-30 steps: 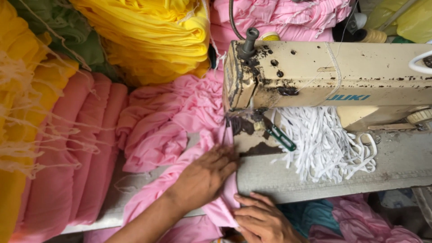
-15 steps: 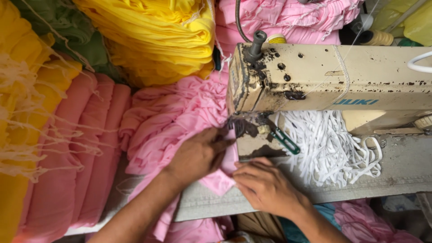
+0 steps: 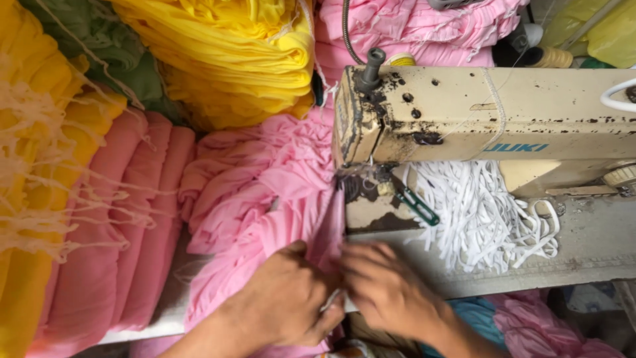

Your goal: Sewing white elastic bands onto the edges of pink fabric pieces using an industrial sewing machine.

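Two hands hold pink fabric at a sewing machine.
Left hand (image 3: 285, 301) and right hand (image 3: 387, 292), now drawn back together, pinch the pink fabric (image 3: 278, 192) before the cream sewing machine (image 3: 490, 116).

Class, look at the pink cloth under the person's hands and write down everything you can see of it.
The pink cloth is a soft, thin-looking fabric, crumpled into many folds on the table left of the sewing machine. One edge is drawn into a narrow strip that runs up to the needle area below the machine's head. The left hand presses down on its lower part, and the right hand pinches the edge beside it. More of it hangs over the table's front edge.
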